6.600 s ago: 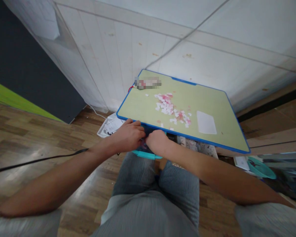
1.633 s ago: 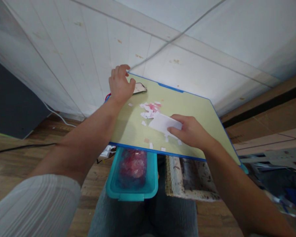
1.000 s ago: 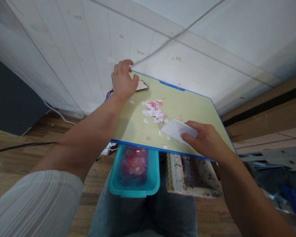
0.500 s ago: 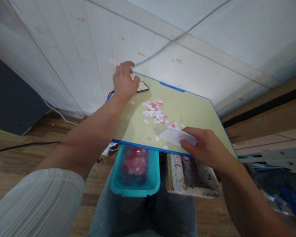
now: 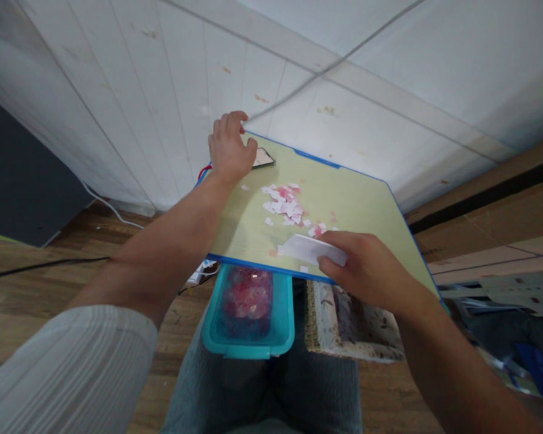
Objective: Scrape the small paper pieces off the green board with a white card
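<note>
My right hand (image 5: 364, 262) pinches a white flat card (image 5: 310, 248) between thumb and fingers. The card's lower edge rests on or just over a pale yellow tabletop (image 5: 357, 202) with a blue rim. Beside it lie several small white and pink paper scraps (image 5: 286, 204), the larger heap farther back and left. At the far left corner, my left hand (image 5: 231, 147) curls its fingers over the tabletop's edge, thumb apart; its fingertips are partly hidden. A phone (image 5: 265, 158) lies by the left thumb, partly covered by that hand.
Below the near edge, a turquoise bin (image 5: 248, 349) holds a clear bag of pinkish pieces (image 5: 248, 298). Right of it stands a lined woven basket (image 5: 314, 319). A white wall (image 5: 326, 120) runs behind the tabletop; cardboard boxes (image 5: 502, 223) stand at the right.
My right hand has moved the card a little to the left along the near part of the tabletop, toward a loose scrap. The left hand stays at the corner.
</note>
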The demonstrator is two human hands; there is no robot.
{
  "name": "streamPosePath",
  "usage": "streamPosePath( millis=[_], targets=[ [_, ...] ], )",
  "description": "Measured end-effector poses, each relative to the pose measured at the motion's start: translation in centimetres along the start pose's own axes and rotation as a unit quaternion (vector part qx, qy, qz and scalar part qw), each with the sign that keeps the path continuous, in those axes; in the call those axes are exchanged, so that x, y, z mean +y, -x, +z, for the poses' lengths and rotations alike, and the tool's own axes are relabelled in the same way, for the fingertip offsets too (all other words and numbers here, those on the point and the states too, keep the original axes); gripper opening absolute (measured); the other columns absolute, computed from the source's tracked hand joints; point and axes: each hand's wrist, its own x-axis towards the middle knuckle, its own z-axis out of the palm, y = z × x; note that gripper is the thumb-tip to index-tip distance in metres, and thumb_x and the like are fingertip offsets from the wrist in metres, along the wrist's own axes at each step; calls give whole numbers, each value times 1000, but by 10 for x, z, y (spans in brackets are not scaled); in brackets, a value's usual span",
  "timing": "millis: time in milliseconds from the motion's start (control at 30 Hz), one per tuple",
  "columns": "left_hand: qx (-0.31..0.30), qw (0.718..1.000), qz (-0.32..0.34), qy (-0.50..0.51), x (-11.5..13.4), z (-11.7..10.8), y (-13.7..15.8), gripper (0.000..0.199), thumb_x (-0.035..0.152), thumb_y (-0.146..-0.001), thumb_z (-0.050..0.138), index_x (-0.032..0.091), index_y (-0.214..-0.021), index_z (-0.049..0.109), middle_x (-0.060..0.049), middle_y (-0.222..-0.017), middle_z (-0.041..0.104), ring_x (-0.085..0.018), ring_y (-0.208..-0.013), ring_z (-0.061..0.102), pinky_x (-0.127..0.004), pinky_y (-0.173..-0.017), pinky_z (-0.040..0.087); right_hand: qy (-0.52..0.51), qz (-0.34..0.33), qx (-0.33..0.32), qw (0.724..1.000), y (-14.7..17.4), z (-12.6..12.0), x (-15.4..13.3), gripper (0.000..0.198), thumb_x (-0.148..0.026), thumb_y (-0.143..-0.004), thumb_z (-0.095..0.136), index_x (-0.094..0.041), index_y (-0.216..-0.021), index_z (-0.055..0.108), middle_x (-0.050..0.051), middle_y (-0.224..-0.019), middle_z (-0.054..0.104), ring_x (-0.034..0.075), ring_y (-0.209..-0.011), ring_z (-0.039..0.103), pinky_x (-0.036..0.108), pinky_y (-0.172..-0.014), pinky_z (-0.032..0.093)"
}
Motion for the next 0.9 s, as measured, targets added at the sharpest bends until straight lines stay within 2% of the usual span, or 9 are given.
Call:
streamPosePath(
  millis=[133,233,367,500,633,900],
  targets=[
    [28,997,-12,69,7,-6,3,43,56,-87,64,29,-120,57,-8,-121,64,-27,-139,36,-51,-106,27,58,-11,-5,998,-19,-5,-14,25,-26,-89,56,-23,-106,75,6,-93,77,23,-83,69,30,-75,44],
    [22,997,-20,77,10,-7,4,45,61,-82,65,31,-115,57,-9,-116,65,-29,-139,37,-53,-108,25,103,-16,-6,995,-32,-10,-25,26,-27,-90,55,-23,-107,75,7,-96,77,24,-86,69,30,-75,42],
    [24,998,-24,55,7,-3,2,42,61,-83,61,30,-112,57,-9,-115,64,-29,-137,39,-54,-108,25,146,-19,-9,989,-48,-11,-32,28,-30,-91,54,-22,-110,74,9,-96,78,26,-85,69,31,-74,41],
    [56,997,-9,53,1,2,0,40,54,-85,64,30,-116,57,-8,-113,66,-28,-133,44,-52,-106,31,178,-13,-3,984,-63,-9,-37,32,-32,-91,54,-20,-115,73,12,-97,77,28,-86,69,32,-73,42],
    [93,994,22,56,-2,6,-1,32,47,-86,65,30,-112,57,-10,-110,65,-32,-133,48,-53,-103,38,181,-39,-2,983,-76,-8,-43,35,-32,-91,54,-21,-119,72,12,-104,77,30,-92,70,33,-75,43],
    [90,995,-2,36,-9,12,-5,36,48,-89,67,29,-117,56,-9,-117,64,-29,-131,48,-52,-106,38,198,-17,40,979,-80,-12,-40,39,-33,-91,53,-21,-124,71,13,-104,78,30,-89,70,34,-71,42]
  ],
)
